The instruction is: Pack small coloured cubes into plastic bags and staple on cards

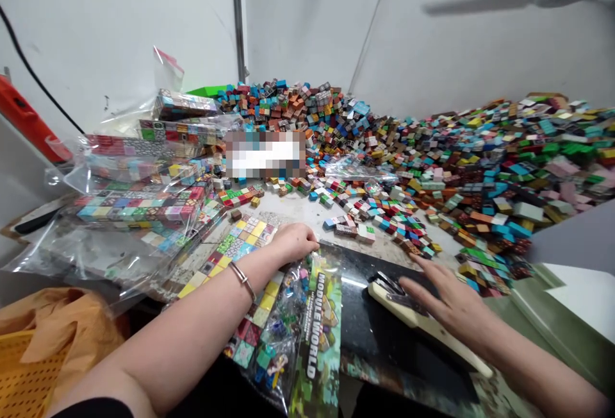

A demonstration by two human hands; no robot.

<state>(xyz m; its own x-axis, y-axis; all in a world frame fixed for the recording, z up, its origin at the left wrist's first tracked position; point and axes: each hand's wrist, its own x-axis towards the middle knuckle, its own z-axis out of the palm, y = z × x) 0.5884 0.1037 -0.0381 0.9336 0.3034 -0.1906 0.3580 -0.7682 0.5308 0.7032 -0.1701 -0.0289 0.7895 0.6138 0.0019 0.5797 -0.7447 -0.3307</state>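
Note:
My left hand (294,242) is closed on the upper edge of a clear toy package with a green header card (323,334) reading "MODULE WORLD". Small figures (271,363) show through its plastic, beside rows of colourful printed blocks (240,245) under my left forearm. My right hand (444,296) is open, fingers stretched out, over a cream stapler (420,325). Whether it touches the stapler I cannot tell. The stapler lies on a black board (365,334), to the right of the card.
A large heap of loose printed blocks (336,123) runs along the wall. Bagged block sets (144,174) are stacked at left. An orange basket (29,367) with cloth stands lower left, a green bin (562,315) at right. A blurred fan blade (480,2) is at upper right.

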